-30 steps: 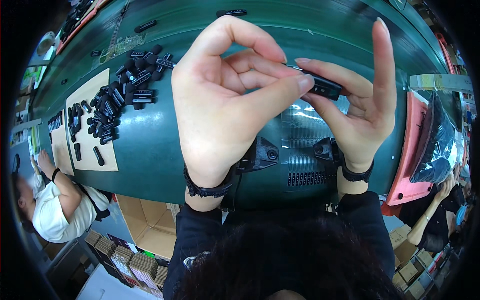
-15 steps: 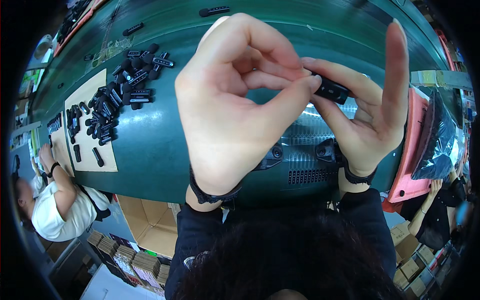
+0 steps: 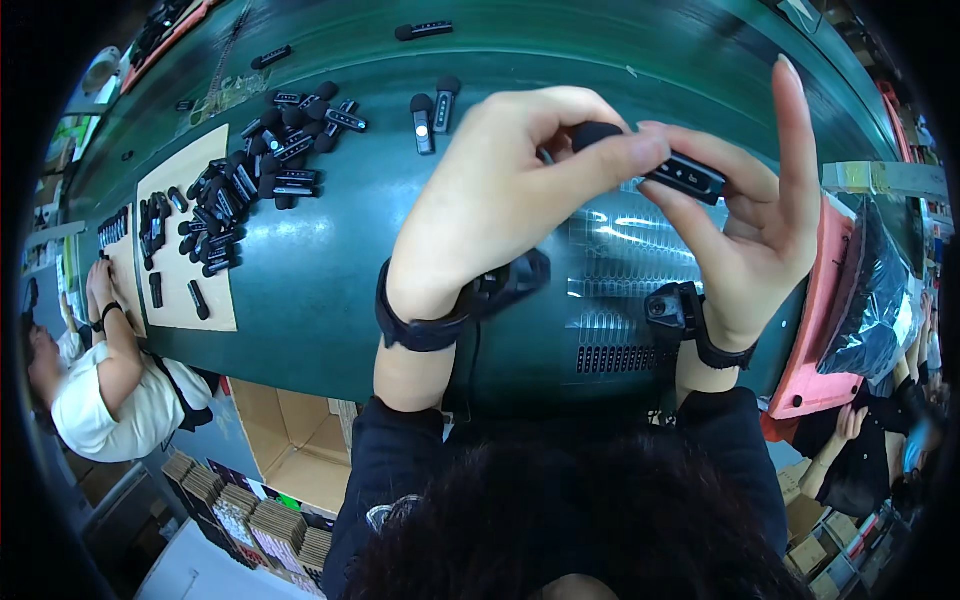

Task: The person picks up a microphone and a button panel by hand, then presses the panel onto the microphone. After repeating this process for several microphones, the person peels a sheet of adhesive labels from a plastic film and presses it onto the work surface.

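Between my hands, above the green bench, is a small black clip-on microphone (image 3: 688, 178) with a round foam tip. My left hand (image 3: 510, 185) is closed, its thumb and fingers pinching the foam end. The body of the same microphone is gripped between thumb and fingers of my right hand (image 3: 745, 200), whose one finger points straight up. Two similar microphones (image 3: 423, 125) lie on the bench just beyond my left hand. A heap of black microphones (image 3: 285, 145) spreads to the left, partly over a tan cardboard sheet (image 3: 215, 310).
Clear plastic sheets with slotted rows (image 3: 625, 330) lie under my hands. To the right are pink foam (image 3: 800, 385) and a dark plastic bag (image 3: 865, 290). An open carton (image 3: 300, 440) stands below the bench edge. A person in white (image 3: 110, 395) works at the left.
My left hand has turned and dropped slightly, uncovering the foam tip and two microphones lying behind it. The held microphone has shifted a little right and down.
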Demonstrator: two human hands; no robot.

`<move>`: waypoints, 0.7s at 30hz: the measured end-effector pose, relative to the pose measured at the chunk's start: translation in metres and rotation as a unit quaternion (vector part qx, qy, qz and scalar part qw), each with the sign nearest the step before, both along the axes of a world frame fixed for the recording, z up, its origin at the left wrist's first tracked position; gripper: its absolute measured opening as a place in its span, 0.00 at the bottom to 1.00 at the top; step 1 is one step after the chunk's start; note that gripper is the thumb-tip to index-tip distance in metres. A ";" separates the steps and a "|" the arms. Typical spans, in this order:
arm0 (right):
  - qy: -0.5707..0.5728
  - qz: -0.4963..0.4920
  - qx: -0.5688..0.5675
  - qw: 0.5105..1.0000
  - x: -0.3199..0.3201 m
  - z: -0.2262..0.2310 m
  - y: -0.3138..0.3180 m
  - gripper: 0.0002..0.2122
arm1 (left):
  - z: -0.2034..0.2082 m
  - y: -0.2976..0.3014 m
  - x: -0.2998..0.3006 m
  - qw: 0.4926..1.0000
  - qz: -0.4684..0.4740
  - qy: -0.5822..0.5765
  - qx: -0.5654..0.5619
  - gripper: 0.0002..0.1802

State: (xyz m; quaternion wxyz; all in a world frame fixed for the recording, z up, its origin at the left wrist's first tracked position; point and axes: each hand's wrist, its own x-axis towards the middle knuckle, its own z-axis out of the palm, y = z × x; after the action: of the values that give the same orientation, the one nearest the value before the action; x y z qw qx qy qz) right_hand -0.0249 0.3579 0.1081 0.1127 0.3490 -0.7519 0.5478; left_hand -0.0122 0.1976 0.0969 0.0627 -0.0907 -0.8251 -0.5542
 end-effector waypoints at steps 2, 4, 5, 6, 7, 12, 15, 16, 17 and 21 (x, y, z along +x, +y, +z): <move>-0.011 -0.002 -0.004 1.000 0.000 0.004 -0.003 0.33 | 0.002 -0.001 0.000 0.966 -0.095 -0.104 0.218 0.06; -0.045 -0.007 -0.014 0.999 0.001 0.006 -0.005 0.30 | 0.001 -0.002 0.000 0.971 -0.080 -0.100 0.203 0.06; -0.044 -0.008 -0.014 0.999 0.000 0.005 -0.005 0.30 | -0.001 -0.002 -0.001 0.975 -0.067 -0.097 0.188 0.06; -0.001 -0.017 0.008 1.000 -0.002 0.002 -0.006 0.28 | -0.002 -0.002 -0.002 0.979 -0.054 -0.094 0.173 0.06; 0.043 -0.027 0.031 0.998 -0.005 -0.001 -0.007 0.26 | -0.004 -0.001 -0.003 0.979 -0.056 -0.093 0.173 0.06; 0.050 -0.027 0.050 0.997 -0.015 -0.014 -0.011 0.18 | -0.014 0.003 -0.004 0.997 0.029 -0.018 0.072 0.08; 0.038 0.017 0.054 0.998 -0.036 -0.022 -0.013 0.17 | -0.021 0.002 -0.011 0.998 0.060 0.015 0.008 0.08; 0.031 0.039 0.055 0.997 -0.046 -0.023 -0.013 0.17 | -0.024 0.002 -0.015 0.995 0.095 0.020 0.005 0.09; -0.049 0.081 0.034 0.995 -0.060 -0.024 -0.015 0.16 | -0.027 0.002 -0.020 0.991 0.131 0.024 0.001 0.09; -0.265 0.096 0.036 0.959 -0.135 -0.035 -0.035 0.08 | -0.055 -0.005 -0.026 0.989 0.125 0.019 -0.075 0.10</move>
State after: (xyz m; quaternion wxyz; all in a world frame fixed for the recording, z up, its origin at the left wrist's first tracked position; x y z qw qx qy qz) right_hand -0.1599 0.3234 0.0728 -0.1564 0.2654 -0.7369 0.6017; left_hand -0.0385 0.1929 0.0420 0.1401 -0.0022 -0.8679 -0.4766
